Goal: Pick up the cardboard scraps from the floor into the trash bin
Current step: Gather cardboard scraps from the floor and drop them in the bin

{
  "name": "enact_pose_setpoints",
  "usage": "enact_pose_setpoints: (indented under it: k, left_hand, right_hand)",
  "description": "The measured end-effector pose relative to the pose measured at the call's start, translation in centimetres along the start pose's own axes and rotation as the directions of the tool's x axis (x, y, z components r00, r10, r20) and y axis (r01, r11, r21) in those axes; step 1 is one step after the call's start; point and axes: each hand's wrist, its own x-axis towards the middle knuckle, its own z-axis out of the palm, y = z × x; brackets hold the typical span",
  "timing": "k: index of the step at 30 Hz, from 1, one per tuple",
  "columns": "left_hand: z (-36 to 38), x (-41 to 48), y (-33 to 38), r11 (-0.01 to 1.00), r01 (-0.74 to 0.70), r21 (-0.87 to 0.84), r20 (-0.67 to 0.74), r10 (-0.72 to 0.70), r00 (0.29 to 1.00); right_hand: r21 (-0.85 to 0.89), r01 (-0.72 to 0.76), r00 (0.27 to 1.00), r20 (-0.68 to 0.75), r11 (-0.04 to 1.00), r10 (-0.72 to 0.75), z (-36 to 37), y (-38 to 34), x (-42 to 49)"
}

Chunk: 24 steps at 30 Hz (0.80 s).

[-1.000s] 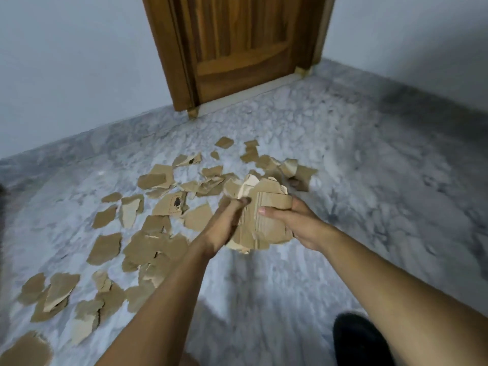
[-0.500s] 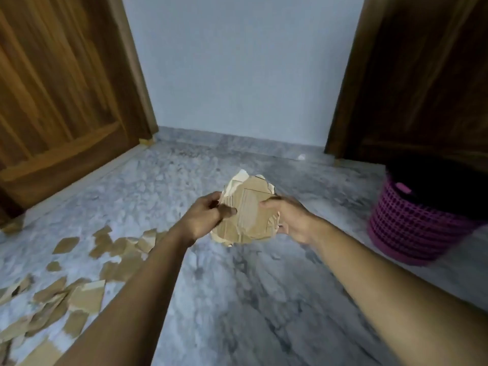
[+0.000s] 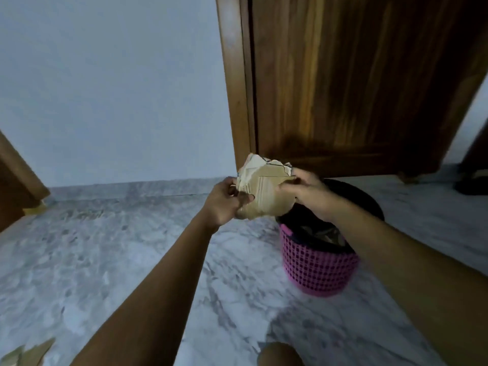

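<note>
- The bundle of cardboard scraps (image 3: 266,188) is off the floor, pressed between both hands. Its broad brown face is toward the camera and a pale torn flap sits at the top. It is a bunched wad, a little taller than wide, with no clear long axis.
- The left hand (image 3: 224,200) grips the wad's left edge with fingers curled round it. The right hand (image 3: 309,192) clasps the right edge, thumb across the front.
- The relation that matters is that the trash bin (image 3: 317,268) stands below and to the right of the wad. In this view the right hand and wrist lie across the bin's mouth, while the left hand hangs over bare floor outside the rim. The right hand is therefore the nearer one.
- As I judge it, the wad needs a short carry rightward and down before release. Otherwise pieces on its left side may fall outside the rim.
- The bin is a pink lattice basket with a dark liner. Brown pieces seem to lie inside, though blur leaves that uncertain.
- The floor (image 3: 132,260) is grey-white marble. The bin stands near its far edge, just in front of a wooden door (image 3: 356,88). A pale wall (image 3: 105,88) runs along the far edge to the left.
- A few loose scraps (image 3: 26,352) show at the near-left corner of the floor, so the task looks unfinished.
</note>
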Motion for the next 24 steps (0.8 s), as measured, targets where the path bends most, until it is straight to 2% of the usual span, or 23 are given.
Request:
enact_pose_setpoints:
  k: [4, 10, 13, 18, 21, 24]
  left_hand:
    - [9.3, 8.4, -0.6, 0.997, -0.048, 0.058, 0.106, 0.041, 0.993]
    - [18.7, 16.2, -5.1, 0.959, 0.031, 0.283, 0.215, -0.095, 0.972]
    - [20.5, 17.9, -7.6, 0.922, 0.074, 0.379, 0.221, -0.168, 0.961]
    - [20.2, 18.0, -9.6, 0.917, 0.098, 0.387, 0.202, -0.188, 0.961]
    - [18.8, 17.1, -9.1, 0.940, 0.102, 0.324, 0.169, -0.164, 0.972]
    - [16.1, 15.2, -8.0, 0.959, 0.108, 0.263, 0.115, -0.143, 0.983]
  right_hand:
    - [-0.063, -0.004, 0.991, -0.132, 0.998, -0.004, -9.5, 4.4, 3.3]
    - [-0.166, -0.226, 0.952, -0.249, 0.960, 0.181, -17.3, 12.9, 5.9]
    - [-0.358, -0.341, 0.924, -0.299, 0.869, 0.239, -17.6, 15.1, 6.4]
    - [-0.380, -0.426, 0.884, -0.366, 0.821, 0.290, -17.6, 16.6, 6.8]
    - [-0.389, -0.416, 0.896, -0.332, 0.822, 0.296, -16.6, 15.9, 6.8]
    - [-0.421, -0.332, 0.934, -0.272, 0.844, 0.232, -14.1, 14.3, 6.9]
